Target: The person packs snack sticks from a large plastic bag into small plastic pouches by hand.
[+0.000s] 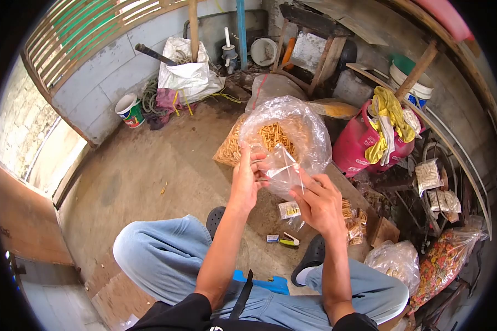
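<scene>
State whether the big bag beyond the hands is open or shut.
Open: the big bag gapes at its mouth, with brown sticks showing inside.

Behind our bare left hand point(247, 182) and right hand point(317, 205), we see our black shirt point(176, 319), its short sleeves leaving the forearms uncovered and a small white marking at its front. A narrow black strap point(241, 298) hangs over our faded light-blue jeans point(160, 254). Below the hands show our dark clogs point(313, 252), dotted with holes, and a pale sock point(302, 275).
</scene>
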Demonstrator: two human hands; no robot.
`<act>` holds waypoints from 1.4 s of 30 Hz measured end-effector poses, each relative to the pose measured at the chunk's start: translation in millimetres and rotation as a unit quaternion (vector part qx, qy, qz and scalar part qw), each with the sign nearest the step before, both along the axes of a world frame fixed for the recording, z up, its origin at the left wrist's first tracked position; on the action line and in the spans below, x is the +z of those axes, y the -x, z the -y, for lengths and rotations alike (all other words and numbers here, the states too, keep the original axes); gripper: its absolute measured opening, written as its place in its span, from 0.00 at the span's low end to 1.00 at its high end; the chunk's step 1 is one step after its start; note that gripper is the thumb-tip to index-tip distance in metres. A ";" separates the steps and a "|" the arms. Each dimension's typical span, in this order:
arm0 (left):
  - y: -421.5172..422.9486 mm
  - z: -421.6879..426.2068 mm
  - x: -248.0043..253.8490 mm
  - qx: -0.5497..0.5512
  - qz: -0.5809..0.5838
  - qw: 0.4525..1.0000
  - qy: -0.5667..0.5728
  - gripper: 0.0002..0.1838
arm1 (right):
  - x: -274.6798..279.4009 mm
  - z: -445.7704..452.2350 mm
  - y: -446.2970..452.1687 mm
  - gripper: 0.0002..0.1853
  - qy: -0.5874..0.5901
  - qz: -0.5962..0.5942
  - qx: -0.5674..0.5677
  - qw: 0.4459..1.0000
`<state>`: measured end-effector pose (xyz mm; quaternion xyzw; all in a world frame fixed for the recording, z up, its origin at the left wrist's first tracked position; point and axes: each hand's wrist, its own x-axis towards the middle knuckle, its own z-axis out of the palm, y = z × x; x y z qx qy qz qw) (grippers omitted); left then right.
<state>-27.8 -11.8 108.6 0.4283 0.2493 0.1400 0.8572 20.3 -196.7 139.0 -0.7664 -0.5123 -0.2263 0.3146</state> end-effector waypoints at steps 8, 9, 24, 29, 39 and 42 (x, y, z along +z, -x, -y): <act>-7.7 36.0 -6.8 0.019 0.147 0.973 0.174 0.21 | -16.8 -8.7 -4.0 0.12 0.045 0.019 -0.008 0.999; -7.2 34.5 -9.7 0.022 0.147 0.973 0.175 0.21 | -17.2 -10.8 -1.5 0.14 0.057 0.000 -0.017 0.998; -12.8 46.6 -21.8 0.020 0.182 0.950 0.251 0.25 | -28.2 -19.7 7.0 0.25 -0.243 -0.771 0.102 0.580; -25.8 40.6 -58.4 0.030 0.183 0.941 0.283 0.19 | -42.2 -29.3 9.8 0.22 -0.113 -0.713 0.047 0.690; -33.0 21.2 -116.7 0.138 0.033 0.930 0.338 0.12 | -88.3 -39.8 1.7 0.17 0.050 -0.631 -0.007 0.774; -35.1 21.4 -131.3 0.131 0.042 0.924 0.356 0.10 | -90.8 -39.4 -7.1 0.17 0.066 -0.622 0.018 0.780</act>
